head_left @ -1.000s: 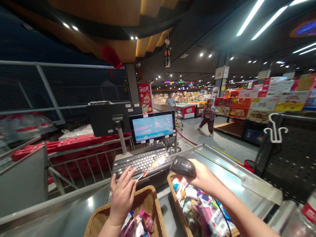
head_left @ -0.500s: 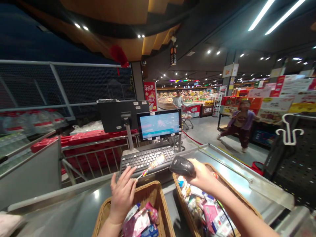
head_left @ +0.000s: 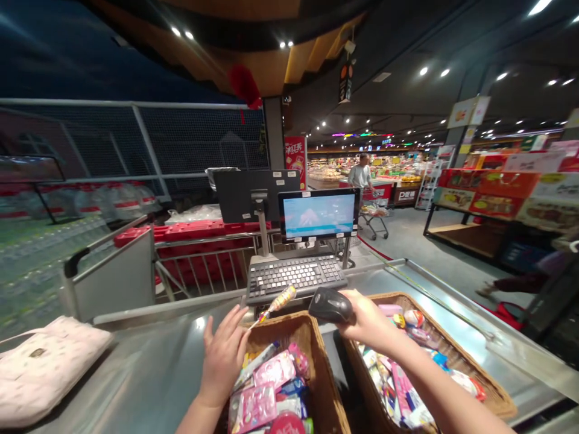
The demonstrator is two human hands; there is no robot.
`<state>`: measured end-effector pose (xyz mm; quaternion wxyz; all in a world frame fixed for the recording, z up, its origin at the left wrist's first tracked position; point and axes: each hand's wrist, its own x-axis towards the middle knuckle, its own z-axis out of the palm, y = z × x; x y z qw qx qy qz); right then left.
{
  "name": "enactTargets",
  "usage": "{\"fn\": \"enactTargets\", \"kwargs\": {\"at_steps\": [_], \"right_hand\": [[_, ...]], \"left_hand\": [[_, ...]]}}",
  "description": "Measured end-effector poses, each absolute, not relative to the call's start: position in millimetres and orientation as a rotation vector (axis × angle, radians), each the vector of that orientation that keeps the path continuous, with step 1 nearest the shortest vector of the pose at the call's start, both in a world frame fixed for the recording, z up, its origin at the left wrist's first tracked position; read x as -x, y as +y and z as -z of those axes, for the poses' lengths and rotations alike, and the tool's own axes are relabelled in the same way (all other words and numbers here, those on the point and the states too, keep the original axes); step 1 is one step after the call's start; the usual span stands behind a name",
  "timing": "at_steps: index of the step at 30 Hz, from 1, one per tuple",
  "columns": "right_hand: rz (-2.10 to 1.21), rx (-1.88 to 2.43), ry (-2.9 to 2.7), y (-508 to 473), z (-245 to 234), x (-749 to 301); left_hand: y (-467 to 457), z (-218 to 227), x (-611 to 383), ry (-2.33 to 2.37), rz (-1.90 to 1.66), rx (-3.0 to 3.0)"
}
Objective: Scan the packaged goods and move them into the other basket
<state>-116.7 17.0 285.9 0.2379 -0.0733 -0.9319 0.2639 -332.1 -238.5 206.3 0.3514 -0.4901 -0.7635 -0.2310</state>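
Observation:
My left hand (head_left: 224, 355) is raised over the left wicker basket (head_left: 314, 340), fingers mostly stretched, pinching the stick of a long wrapped candy (head_left: 279, 299) that points toward the keyboard (head_left: 296, 274). My right hand (head_left: 368, 322) grips a black barcode scanner (head_left: 330, 304), its head aimed at the candy. This hand hovers over the right wicker basket (head_left: 456, 355). Both baskets are full of small bright snack packets and stand on the steel checkout counter (head_left: 149, 374).
Behind the keyboard stand a lit touchscreen (head_left: 319, 215) and the back of a second monitor (head_left: 253, 194). A pale quilted bag (head_left: 45, 367) lies on the counter at left. A shopper with a cart (head_left: 362, 176) stands far back; someone's legs (head_left: 515, 284) pass at right.
The view has swung left and down, bringing the pale bag into sight. The walking person has moved off to the right. Both hands keep their hold and have barely moved.

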Motion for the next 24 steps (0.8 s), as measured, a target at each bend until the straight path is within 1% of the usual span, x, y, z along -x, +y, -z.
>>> {"fn": "enactTargets", "kwargs": {"at_steps": [5, 12, 16, 24], "right_hand": [[-0.77, 0.186, -2.606, 0.0, -279.5, 127.3], [-0.808, 0.161, -2.633, -21.8, -274.3, 136.3], [-0.835, 0.161, -2.644, -33.1, -273.9, 140.8], [-0.825, 0.174, -2.697, -44.9, -263.9, 139.9]], "left_hand": [[-262.9, -192.0, 334.0, -2.032, 0.553, 1.276], [-291.6, -163.9, 341.4, -2.124, 0.334, 1.347], [-298.6, -150.7, 345.5, -2.181, 0.344, 1.378], [-304.1, -138.3, 348.2, -2.332, 0.33, 1.462]]}}
